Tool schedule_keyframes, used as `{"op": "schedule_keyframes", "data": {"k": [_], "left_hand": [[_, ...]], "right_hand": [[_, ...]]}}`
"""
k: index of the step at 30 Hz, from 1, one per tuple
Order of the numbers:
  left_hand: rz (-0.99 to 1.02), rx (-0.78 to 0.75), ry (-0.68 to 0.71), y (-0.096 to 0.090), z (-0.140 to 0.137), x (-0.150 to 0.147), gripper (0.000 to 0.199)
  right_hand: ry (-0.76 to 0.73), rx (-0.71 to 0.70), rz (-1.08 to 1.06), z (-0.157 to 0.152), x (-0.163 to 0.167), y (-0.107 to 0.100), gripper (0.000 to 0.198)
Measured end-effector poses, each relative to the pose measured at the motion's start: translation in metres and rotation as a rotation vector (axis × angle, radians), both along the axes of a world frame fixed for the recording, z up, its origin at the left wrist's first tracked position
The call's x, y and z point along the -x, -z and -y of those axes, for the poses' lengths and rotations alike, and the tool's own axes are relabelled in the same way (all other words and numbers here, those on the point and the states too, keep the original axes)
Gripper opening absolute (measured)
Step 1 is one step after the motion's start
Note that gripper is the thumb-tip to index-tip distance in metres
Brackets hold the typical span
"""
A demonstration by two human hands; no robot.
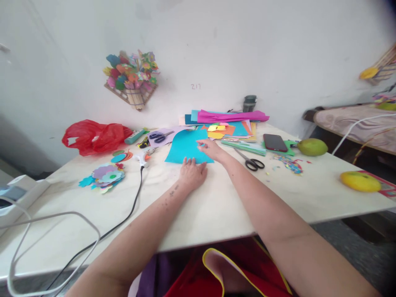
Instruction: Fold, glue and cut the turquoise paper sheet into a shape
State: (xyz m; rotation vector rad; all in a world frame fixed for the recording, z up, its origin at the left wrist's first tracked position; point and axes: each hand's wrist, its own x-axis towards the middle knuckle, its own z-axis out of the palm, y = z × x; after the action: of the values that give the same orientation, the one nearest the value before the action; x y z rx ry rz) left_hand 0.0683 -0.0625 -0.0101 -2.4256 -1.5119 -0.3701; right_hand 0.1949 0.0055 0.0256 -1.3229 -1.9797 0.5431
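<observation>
A bright blue sheet point(182, 144) lies on the table in front of me, its far left corner curling up. My left hand point(193, 173) rests palm down at the sheet's near edge, with its fingertips on the blue surface. Over the right side of the sheet is my right hand point(211, 149), its fingers loosely stretched to the left and nothing visible in them. Black-handled scissors point(254, 164) lie just right of my right forearm. Beyond the sheet are small yellow cut pieces point(216, 131) on stacked coloured sheets.
On the left are flower cutouts point(108, 176), a white glue gun point(142, 158) with a black cord, a red plastic bag point(94, 138) and dark scissors point(161, 136). Rightward lie a phone point(275, 142), paper scraps point(291, 164), a green fruit point(312, 147) and a yellow fruit point(360, 181).
</observation>
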Motion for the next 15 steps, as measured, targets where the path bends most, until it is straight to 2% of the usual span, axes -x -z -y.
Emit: {"op": "schedule_keyframes", "data": {"k": [2, 4, 6, 10, 12, 15], "left_hand": [[0.025, 0.008, 0.024, -0.003, -0.002, 0.002, 0.039], [0.074, 0.059, 0.072, -0.010, -0.007, 0.011, 0.036], [0.170, 0.134, 0.110, -0.018, -0.016, 0.026, 0.033], [0.423, 0.079, -0.072, -0.031, -0.032, 0.067, 0.028], [0.480, 0.115, -0.108, -0.029, -0.037, 0.084, 0.025], [0.598, 0.233, -0.044, -0.019, -0.042, 0.099, 0.027]], "right_hand": [[-0.084, 0.178, -0.190, 0.002, 0.016, 0.008, 0.039], [-0.090, 0.278, -0.255, 0.002, 0.025, 0.018, 0.035], [-0.080, 0.295, -0.272, 0.001, 0.027, 0.025, 0.030], [-0.062, 0.289, -0.224, -0.001, 0.027, 0.030, 0.025], [-0.075, 0.270, -0.208, -0.001, 0.027, 0.030, 0.022], [-0.105, 0.228, -0.168, -0.001, 0.026, 0.031, 0.018]]}}
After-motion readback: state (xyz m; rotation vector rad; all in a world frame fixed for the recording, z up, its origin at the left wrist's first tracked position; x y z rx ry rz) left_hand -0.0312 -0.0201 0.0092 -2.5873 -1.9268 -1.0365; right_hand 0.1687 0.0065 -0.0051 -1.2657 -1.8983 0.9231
